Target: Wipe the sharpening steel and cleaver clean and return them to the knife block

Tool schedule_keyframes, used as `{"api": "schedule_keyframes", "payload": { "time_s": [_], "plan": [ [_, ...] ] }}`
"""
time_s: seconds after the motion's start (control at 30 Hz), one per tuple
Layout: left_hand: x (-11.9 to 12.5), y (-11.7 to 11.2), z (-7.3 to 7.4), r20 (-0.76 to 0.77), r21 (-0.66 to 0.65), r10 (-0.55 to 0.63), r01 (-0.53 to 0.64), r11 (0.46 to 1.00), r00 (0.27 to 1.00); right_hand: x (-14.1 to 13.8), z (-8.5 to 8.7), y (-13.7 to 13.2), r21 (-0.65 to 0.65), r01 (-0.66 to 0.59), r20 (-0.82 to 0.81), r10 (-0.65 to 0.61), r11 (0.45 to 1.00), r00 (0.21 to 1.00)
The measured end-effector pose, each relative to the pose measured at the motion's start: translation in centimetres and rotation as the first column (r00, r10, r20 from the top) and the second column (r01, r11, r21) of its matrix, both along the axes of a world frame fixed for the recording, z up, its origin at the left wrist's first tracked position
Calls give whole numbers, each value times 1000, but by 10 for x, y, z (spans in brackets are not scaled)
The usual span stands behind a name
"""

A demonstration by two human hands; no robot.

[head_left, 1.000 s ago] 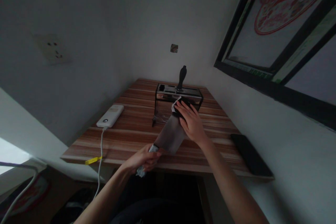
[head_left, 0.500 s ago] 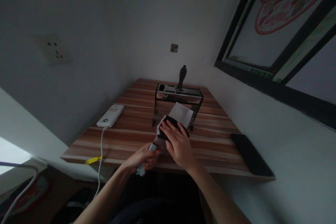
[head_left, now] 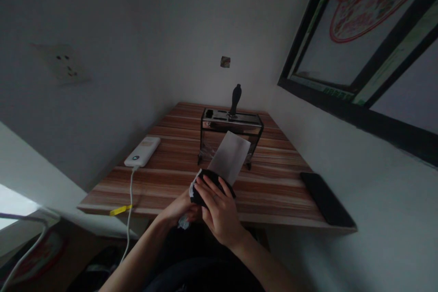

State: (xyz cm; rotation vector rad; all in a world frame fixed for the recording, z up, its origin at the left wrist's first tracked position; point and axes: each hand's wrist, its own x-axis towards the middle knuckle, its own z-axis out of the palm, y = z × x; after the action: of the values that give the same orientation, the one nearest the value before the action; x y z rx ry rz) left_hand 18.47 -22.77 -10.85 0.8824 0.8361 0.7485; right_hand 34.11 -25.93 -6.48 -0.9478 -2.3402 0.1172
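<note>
My left hand (head_left: 181, 210) is closed around the handle of a cleaver (head_left: 230, 156). The handle's pale, wrapped-looking end (head_left: 184, 222) pokes out below the fingers. Its broad grey blade points up and away, over the wooden table. On the blade near the handle lies a black cloth (head_left: 196, 196) with a white edge, and my right hand (head_left: 221, 216) presses it there with the fingers bent over it. The cloth hides the lower blade and part of my left hand. Behind the blade tip stands a knife holder (head_left: 232, 121) with a black-handled tool (head_left: 236, 99) upright in it.
On the table (head_left: 171, 146), a white power bank (head_left: 143, 151) with a cable (head_left: 131, 200) lies at the left, beside a yellow tag (head_left: 119, 210). A black phone (head_left: 326, 198) rests at the right edge. Walls stand close on both sides; a framed picture (head_left: 342, 64) hangs right.
My right hand has slid the black cloth down the blade toward the handle, uncovering more of the blade. My left hand keeps its hold on the handle.
</note>
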Motion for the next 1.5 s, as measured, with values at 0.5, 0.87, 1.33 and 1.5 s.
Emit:
{"api": "schedule_keyframes", "payload": {
  "time_s": [0.5,0.87,1.33,1.5],
  "plan": [
    [3,-1,13,18,82,-75,73,994,997,12,2,10,86,3,105,-12,996,994],
    [3,1,21,151,78,-204,194,978,967,29,17,37,115,12,134,-28,993,991],
    [3,0,23,156,57,-234,228,972,960,62,44,90,207,81,81,-100,975,992],
    [3,0,25,150,50,-234,229,972,961,70,52,102,231,105,80,-127,967,989]
  ]
}}
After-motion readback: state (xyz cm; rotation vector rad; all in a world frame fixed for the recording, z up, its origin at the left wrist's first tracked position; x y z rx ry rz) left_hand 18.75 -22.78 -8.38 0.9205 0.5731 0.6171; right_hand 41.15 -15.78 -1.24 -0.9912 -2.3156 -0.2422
